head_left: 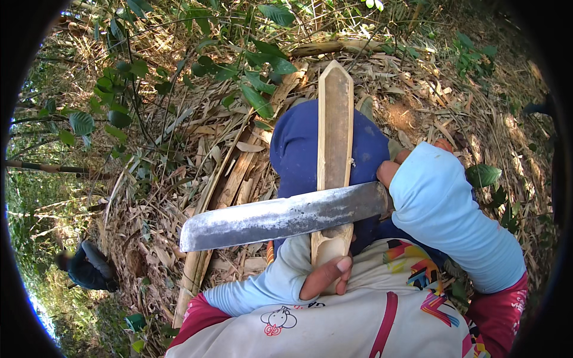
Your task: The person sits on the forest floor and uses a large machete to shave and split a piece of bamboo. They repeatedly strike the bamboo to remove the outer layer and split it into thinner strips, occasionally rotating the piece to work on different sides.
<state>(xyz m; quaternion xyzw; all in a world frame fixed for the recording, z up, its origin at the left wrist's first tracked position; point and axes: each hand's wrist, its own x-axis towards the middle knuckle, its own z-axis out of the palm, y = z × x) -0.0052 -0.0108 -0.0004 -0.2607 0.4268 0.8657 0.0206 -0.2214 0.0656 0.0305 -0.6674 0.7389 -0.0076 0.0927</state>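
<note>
A split bamboo piece point(335, 131), pointed at its far end, lies lengthwise over my dark blue trouser leg point(292, 146). Its near end is gripped by my left hand point(328, 278), thumb on top, close against my body. My right hand point(389, 172), mostly covered by a light blue sleeve, is closed around the machete's handle, which is hidden. The machete point(280, 216) has a broad, worn grey blade. It crosses over the bamboo piece near the held end and points left. Whether the edge touches the bamboo I cannot tell.
Dry leaves and bamboo scraps point(173, 203) cover the ground. Long split strips point(194, 277) lie to my left. A leafy branch point(256, 65) hangs ahead. Another person point(89, 265) sits at the far left, near a small green object point(135, 322).
</note>
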